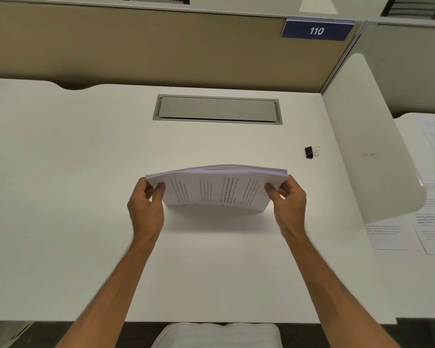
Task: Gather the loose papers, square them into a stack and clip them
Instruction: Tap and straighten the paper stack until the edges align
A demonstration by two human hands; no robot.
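A stack of printed white papers [216, 190] stands on its long edge on the white desk [73, 197], bowed slightly, with the printed face toward me. My left hand [146, 204] grips the stack's left end, thumb on the front. At the right end my right hand [288, 202] holds it the same way. A black binder clip [311, 152] with silver handles lies on the desk, up and to the right of the stack, apart from both hands.
A grey cable hatch [217, 109] is set into the desk behind the stack. A white side divider [367, 146] rises on the right, with more printed sheets [417, 229] on the neighbouring desk beyond it. A tan partition [136, 46] with a "110" sign [317, 30] closes the back.
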